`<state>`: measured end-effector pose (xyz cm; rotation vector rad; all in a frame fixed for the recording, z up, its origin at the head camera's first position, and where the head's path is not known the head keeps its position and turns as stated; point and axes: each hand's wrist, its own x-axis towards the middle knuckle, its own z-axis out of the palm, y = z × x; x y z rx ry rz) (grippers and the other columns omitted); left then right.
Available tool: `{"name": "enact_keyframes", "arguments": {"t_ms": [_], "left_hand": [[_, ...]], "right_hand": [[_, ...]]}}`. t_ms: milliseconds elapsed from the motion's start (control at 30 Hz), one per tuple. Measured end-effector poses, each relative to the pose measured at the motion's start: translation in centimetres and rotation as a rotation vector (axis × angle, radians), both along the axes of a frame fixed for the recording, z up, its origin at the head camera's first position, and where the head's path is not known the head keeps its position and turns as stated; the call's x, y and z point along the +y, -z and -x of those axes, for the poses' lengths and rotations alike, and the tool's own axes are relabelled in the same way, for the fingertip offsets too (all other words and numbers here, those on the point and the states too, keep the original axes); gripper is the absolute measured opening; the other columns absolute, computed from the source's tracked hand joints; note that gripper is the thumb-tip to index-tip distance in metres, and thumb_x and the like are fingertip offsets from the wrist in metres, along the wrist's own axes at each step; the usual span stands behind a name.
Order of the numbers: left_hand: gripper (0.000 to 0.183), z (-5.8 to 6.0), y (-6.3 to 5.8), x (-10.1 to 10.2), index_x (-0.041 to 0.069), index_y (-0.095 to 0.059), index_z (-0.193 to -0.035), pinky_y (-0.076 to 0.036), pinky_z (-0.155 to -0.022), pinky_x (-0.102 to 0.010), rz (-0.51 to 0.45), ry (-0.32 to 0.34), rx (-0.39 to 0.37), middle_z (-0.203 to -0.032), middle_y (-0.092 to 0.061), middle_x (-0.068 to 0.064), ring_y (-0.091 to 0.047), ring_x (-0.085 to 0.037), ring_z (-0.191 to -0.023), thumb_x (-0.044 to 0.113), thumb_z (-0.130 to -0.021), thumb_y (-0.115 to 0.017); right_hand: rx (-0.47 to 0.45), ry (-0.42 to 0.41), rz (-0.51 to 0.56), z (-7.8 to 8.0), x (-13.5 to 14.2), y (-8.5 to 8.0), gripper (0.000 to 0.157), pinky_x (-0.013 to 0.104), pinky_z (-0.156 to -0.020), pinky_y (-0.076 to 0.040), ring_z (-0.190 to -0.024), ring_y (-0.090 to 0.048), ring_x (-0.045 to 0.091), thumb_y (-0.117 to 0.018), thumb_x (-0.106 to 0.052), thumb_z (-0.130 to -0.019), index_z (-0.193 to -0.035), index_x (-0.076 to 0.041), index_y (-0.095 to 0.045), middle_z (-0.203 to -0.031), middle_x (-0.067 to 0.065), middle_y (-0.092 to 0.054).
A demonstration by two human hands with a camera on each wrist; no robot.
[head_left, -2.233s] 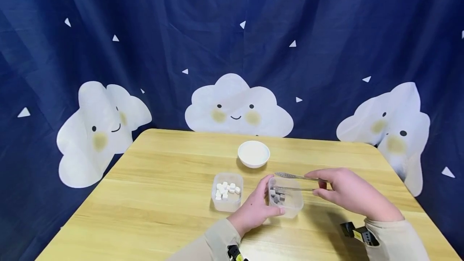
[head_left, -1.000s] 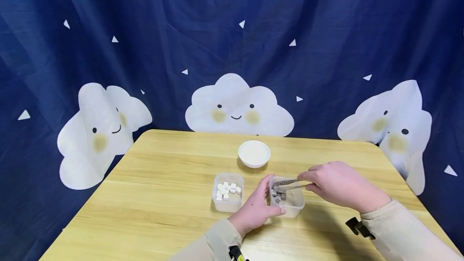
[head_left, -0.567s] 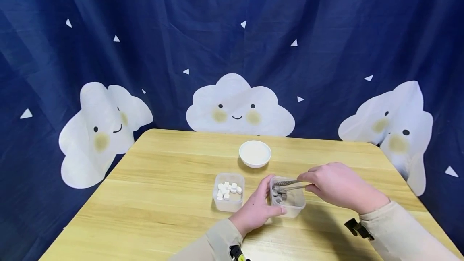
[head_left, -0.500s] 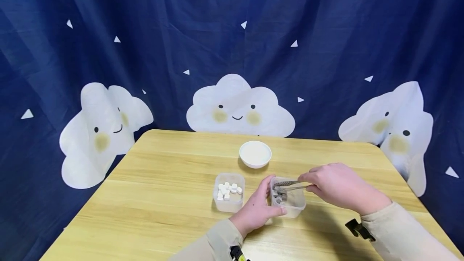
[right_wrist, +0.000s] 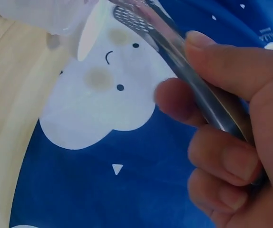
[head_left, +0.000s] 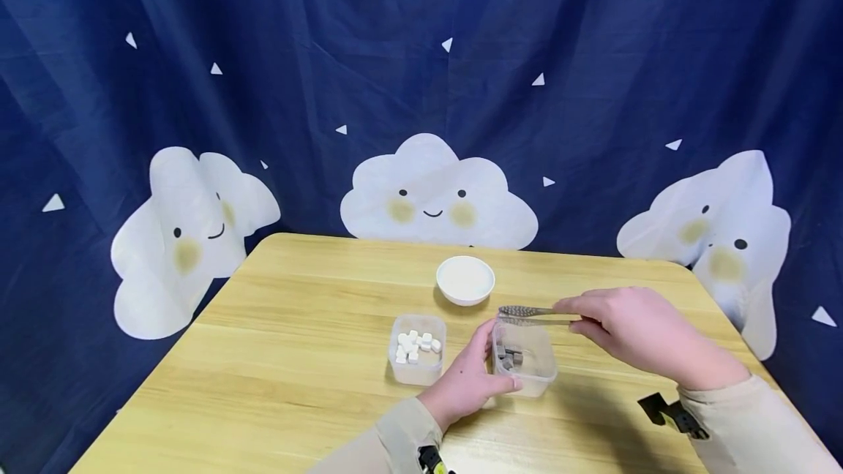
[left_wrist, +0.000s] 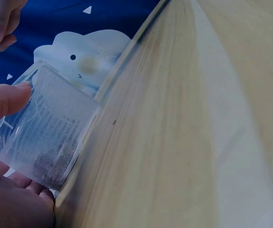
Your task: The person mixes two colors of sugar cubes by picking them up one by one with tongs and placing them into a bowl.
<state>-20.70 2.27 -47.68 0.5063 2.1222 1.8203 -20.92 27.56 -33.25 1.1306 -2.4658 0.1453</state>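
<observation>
My left hand [head_left: 464,379] grips a clear plastic container [head_left: 541,384] at its left side, thumb on the near side and fingers behind. In the left wrist view the thumb lies over the wall of that container [left_wrist: 60,114]. Several dark grey cubes [head_left: 508,358] sit in its left part. My right hand [head_left: 626,324] pinches metal tongs [head_left: 536,311] with perforated tips, held level above the container's far rim. In the right wrist view thumb and fingers curl round the handle of the tongs [right_wrist: 208,97]. I cannot tell whether a cube is between the tips.
Left of my left hand stands a second clear container [head_left: 431,373] with several white cubes [head_left: 408,346]. A white bowl [head_left: 465,281] stands behind the two containers on the wooden table [head_left: 296,328]. A blue curtain [head_left: 395,35] with cloud prints hangs beyond the table's far edge.
The tongs went down among the grey cubes, their arms closing together, and have now risen out of the container to its far rim. My left hand keeps its grip.
</observation>
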Motion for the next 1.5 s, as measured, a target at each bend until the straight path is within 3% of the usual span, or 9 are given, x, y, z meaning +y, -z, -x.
{"name": "enact_keyframes", "arguments": {"t_ms": [167,400,567,733,1200,1500], "left_hand": [[0.098,0.0,-0.1,0.0,0.026,-0.024,-0.160,-0.020,-0.120,-0.054,0.005,-0.011,-0.017,-0.157,-0.038,0.002,-0.033,-0.027,-0.144,0.024,-0.081,-0.083],[0.098,0.1,0.3,0.0,0.033,-0.027,-0.158,-0.022,-0.119,-0.052,0.024,-0.037,-0.029,-0.157,-0.039,0.003,-0.037,-0.023,-0.142,0.027,-0.078,-0.085],[0.099,0.2,0.4,-0.1,0.026,-0.027,-0.159,-0.023,-0.119,-0.053,0.010,-0.027,-0.021,-0.155,-0.041,0.003,-0.037,-0.024,-0.142,0.027,-0.079,-0.084],[0.098,0.2,0.4,-0.1,0.026,-0.027,-0.159,-0.024,-0.118,-0.053,0.006,-0.022,-0.012,-0.155,-0.041,0.003,-0.037,-0.024,-0.142,0.026,-0.079,-0.084],[0.097,0.2,0.2,0.1,0.033,-0.027,-0.157,-0.023,-0.119,-0.052,0.014,-0.021,-0.008,-0.155,-0.041,0.005,-0.039,-0.022,-0.141,0.024,-0.079,-0.084],[0.101,0.2,0.4,0.2,0.025,-0.026,-0.159,-0.022,-0.119,-0.053,0.014,-0.025,-0.007,-0.155,-0.042,0.005,-0.039,-0.021,-0.140,0.025,-0.077,-0.085]], "right_hand": [[0.012,0.018,0.043,1.2,-0.4,0.6,0.033,0.041,-0.068,-0.059,-0.086,-0.072,0.014,-0.081,-0.014,-0.083,-0.116,-0.020,-0.076,-0.103,-0.007,-0.075],[0.000,0.059,0.079,4.0,-1.3,2.3,0.027,0.044,-0.068,-0.059,-0.087,-0.072,0.018,-0.078,-0.014,-0.087,-0.114,-0.017,-0.076,-0.103,-0.003,-0.075],[-0.011,0.076,0.082,5.8,-1.8,3.8,0.026,0.046,-0.064,-0.057,-0.083,-0.072,0.019,-0.079,-0.014,-0.087,-0.112,-0.015,-0.076,-0.100,-0.002,-0.075],[-0.035,0.082,0.067,6.8,-2.4,5.0,0.024,0.045,-0.065,-0.058,-0.082,-0.072,0.018,-0.079,-0.014,-0.087,-0.111,-0.015,-0.076,-0.098,-0.004,-0.075],[-0.066,0.106,0.070,6.9,-2.8,5.2,0.025,0.047,-0.067,-0.057,-0.084,-0.072,0.020,-0.079,-0.017,-0.088,-0.113,-0.015,-0.075,-0.100,-0.002,-0.075],[-0.044,0.076,0.097,5.1,-1.8,4.1,0.025,0.045,-0.070,-0.058,-0.085,-0.072,0.019,-0.078,-0.013,-0.088,-0.113,-0.015,-0.074,-0.101,-0.002,-0.075]]}}
